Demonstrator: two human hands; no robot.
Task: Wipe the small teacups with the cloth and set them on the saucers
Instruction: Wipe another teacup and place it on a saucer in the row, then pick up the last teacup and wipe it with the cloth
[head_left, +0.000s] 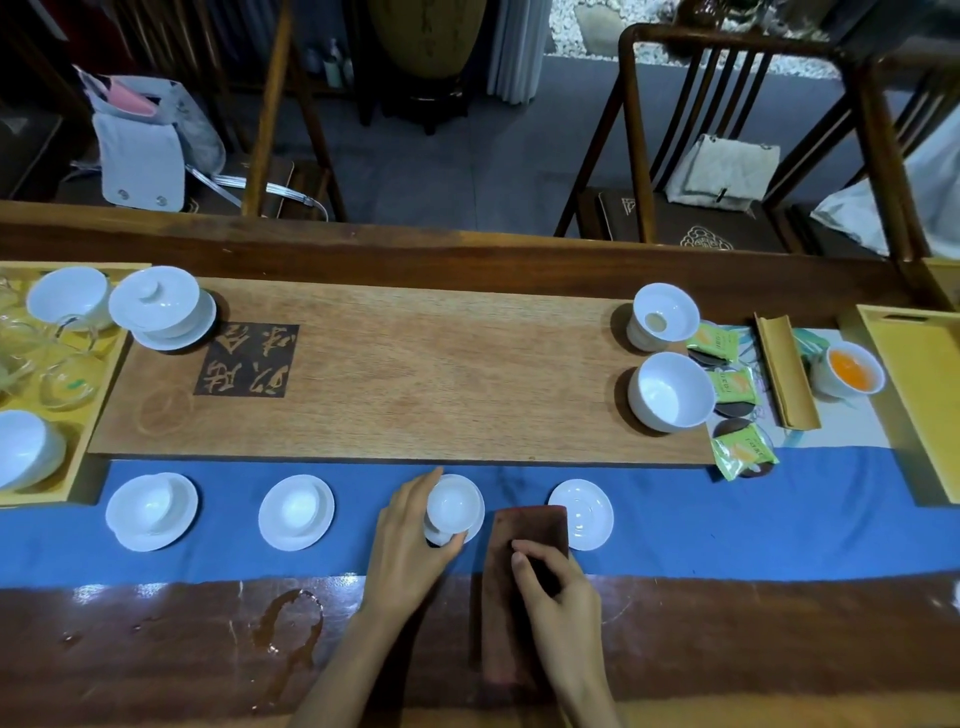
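At the runner (727, 519) edge, left grip (410, 540) holds teacup (454, 506) (tilted), right grip (561, 592) pinches cloth (530, 525).

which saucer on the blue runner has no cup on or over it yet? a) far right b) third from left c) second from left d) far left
a: the far right saucer lies bare beside the cloth, while the far left saucer and second saucer are both occupied and the left hand holds a teacup at the third.

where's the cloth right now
Head view, bottom centre: the right hand grips the cloth, between the teacup in the left hand and the empty saucer.
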